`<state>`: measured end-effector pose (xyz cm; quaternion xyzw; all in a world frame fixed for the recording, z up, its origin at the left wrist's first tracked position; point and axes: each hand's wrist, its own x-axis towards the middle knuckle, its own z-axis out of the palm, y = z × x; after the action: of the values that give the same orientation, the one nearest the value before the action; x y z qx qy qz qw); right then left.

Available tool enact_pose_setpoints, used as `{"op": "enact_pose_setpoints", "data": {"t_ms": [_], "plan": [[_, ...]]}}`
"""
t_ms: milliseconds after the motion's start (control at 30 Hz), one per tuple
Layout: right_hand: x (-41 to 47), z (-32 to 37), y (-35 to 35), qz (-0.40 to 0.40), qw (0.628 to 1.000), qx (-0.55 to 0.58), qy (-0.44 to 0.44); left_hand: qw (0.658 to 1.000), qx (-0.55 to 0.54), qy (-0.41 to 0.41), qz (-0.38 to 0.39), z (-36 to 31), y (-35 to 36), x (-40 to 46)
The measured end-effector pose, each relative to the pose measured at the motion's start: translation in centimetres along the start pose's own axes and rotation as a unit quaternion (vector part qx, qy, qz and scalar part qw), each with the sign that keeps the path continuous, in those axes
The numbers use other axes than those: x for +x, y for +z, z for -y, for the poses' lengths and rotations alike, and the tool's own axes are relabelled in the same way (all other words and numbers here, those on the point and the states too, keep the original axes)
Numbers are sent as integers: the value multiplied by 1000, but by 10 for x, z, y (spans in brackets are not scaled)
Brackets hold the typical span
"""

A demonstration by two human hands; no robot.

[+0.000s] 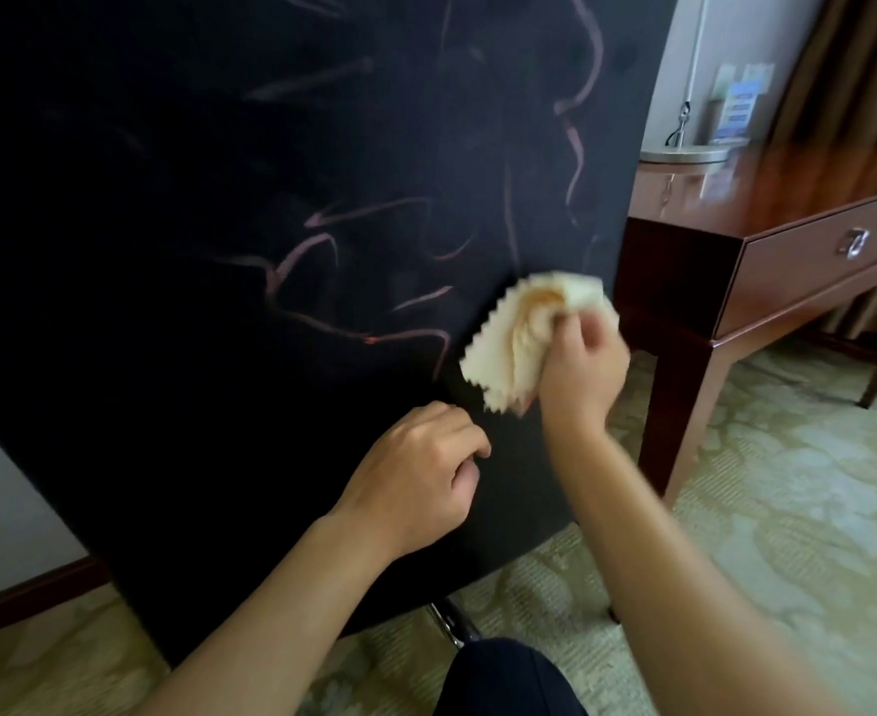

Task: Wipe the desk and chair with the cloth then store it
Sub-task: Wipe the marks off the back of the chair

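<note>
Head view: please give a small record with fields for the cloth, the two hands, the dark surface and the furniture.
cloth: cream zigzag-edged cloth, bunched, pressed on the surface
right hand: right hand grips the cloth
left hand: left hand, fingers curled, rests on the surface
surface: black panel with pinkish streaks, probably the chair back
furniture: reddish-brown wooden desk with drawer, at right

Pale green patterned carpet [767, 509]. Dark wood skirting [28, 596] under white wall [2, 498] at left. Brown curtain [849, 85] far right, daylight on it. Leaflet stand [736, 103] and round tray [684, 155] in the corner, blurred.
</note>
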<state>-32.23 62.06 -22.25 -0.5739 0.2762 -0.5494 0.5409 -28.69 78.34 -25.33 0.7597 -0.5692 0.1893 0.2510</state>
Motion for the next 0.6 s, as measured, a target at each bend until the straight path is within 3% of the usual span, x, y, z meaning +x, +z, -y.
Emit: {"op": "enact_pose_setpoints", "data": {"t_ms": [133,200,267,467,600], "plan": [[-60,-106,-37,-4,970,-43,241,1000,-1,1,0,0,2,0],[-61,-119,-38,3,958,-33,284,1000,3,4,0,0,2,0],[-46,-99,-28,-4,967,-13,255,1000,6,11,3,0,2,1],[3,8,2,51,997,52,32,1000,0,-2,8,-2,0,0],[13,-8,-9,25,999,14,28,1000,12,7,10,-1,2,2]]}}
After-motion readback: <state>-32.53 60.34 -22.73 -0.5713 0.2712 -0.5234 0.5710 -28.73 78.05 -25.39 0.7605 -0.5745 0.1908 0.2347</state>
